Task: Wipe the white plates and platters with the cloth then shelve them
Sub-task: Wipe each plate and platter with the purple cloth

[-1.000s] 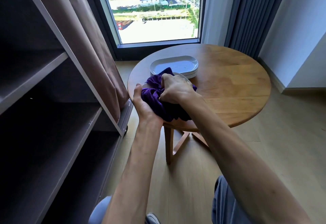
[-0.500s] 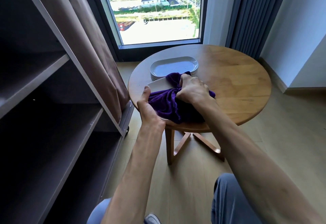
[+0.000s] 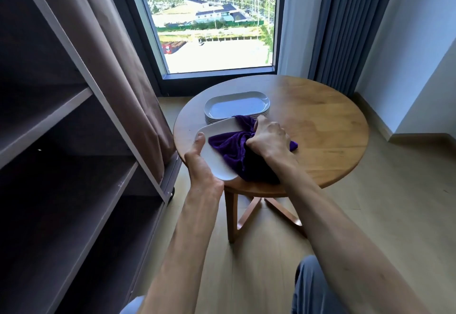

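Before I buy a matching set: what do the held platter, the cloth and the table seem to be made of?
Platter: likely glazed ceramic, white and smooth with soft sheen. Cloth: looks like microfibre or terry, purple with fuzzy ribbed pile. Table: wood, visible grain and joined planks, satin finish.

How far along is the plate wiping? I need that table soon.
Nothing looks shelved yet: the visible shelves hold no plates. In hand: the left hand holds one white platter while the right hand rubs it with the purple cloth. A stack of platters waits on the round table.
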Motion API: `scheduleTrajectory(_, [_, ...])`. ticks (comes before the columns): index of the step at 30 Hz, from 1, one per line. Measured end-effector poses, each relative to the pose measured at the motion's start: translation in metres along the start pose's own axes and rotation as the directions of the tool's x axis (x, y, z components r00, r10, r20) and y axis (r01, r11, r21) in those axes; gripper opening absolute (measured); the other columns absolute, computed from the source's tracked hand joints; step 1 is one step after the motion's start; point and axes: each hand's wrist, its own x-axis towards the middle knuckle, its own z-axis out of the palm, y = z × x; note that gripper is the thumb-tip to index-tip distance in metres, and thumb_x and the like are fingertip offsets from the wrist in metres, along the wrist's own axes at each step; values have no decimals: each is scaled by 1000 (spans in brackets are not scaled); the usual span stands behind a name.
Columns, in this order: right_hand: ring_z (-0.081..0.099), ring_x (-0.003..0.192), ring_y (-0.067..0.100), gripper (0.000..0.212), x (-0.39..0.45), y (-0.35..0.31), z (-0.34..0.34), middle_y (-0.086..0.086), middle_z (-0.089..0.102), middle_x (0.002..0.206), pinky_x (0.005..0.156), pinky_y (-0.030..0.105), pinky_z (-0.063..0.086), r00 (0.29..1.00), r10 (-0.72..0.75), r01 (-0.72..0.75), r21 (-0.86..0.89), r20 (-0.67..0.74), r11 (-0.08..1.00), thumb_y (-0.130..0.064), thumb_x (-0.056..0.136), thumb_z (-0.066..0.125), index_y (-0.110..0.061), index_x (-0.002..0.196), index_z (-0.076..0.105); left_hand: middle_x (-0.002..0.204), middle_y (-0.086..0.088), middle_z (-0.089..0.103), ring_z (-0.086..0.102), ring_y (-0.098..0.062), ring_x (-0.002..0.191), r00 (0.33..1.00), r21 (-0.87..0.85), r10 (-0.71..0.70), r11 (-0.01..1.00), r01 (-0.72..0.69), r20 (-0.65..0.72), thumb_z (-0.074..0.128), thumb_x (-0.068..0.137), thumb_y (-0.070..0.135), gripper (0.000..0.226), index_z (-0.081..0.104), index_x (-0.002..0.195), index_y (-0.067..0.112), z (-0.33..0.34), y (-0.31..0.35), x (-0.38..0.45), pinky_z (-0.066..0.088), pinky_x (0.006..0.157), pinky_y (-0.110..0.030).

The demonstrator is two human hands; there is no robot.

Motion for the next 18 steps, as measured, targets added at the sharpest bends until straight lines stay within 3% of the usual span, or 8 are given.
scheduleTrajectory(1, [63,108,36,36,0,0,1,11,67,107,86,37,44,1000,3,-3,4,-3,1000,-21,78,64,-17,113,57,88,-6,79,77,-25,76,1000,9,12,1000,-12,-6,63,92,34,36,66,124,17,-2,1,1,63,65,-38])
scheduleTrajectory(4, [64,107,36,36,0,3,1,12,67,107,88,38,46,1000,3,-2,4,-25,1000,-21,78,64,-17,113,57,92,-6,79,77,-26,82,1000,27,19,999,-19,-3,63,93,36,35,67,123,19,-3,3,1,63,70,-37])
scheduleTrajectory(7, [64,107,37,37,0,5,2,13,68,107,89,39,48,999,-2,2,0,-47,1000,-20,77,64,-16,113,57,92,-4,79,77,-23,79,999,43,34,999,-33,-13,62,94,36,35,67,125,19,-2,5,0,63,64,-34])
scheduleTrajectory(14, [65,103,37,36,2,5,5,12,69,104,84,38,47,997,-10,9,-19,-78,1000,-20,74,64,-15,109,58,119,-12,74,73,-29,96,999,57,43,998,-41,-22,62,94,37,44,65,133,17,-1,6,0,61,83,-40])
scheduleTrajectory(18, [65,98,38,31,9,3,1,13,67,100,81,38,50,992,-1,-2,-24,-130,1000,-18,76,62,-12,106,58,106,-11,78,75,-28,88,1000,66,20,998,-19,-13,62,94,40,44,67,130,16,-1,4,-1,62,68,-36])
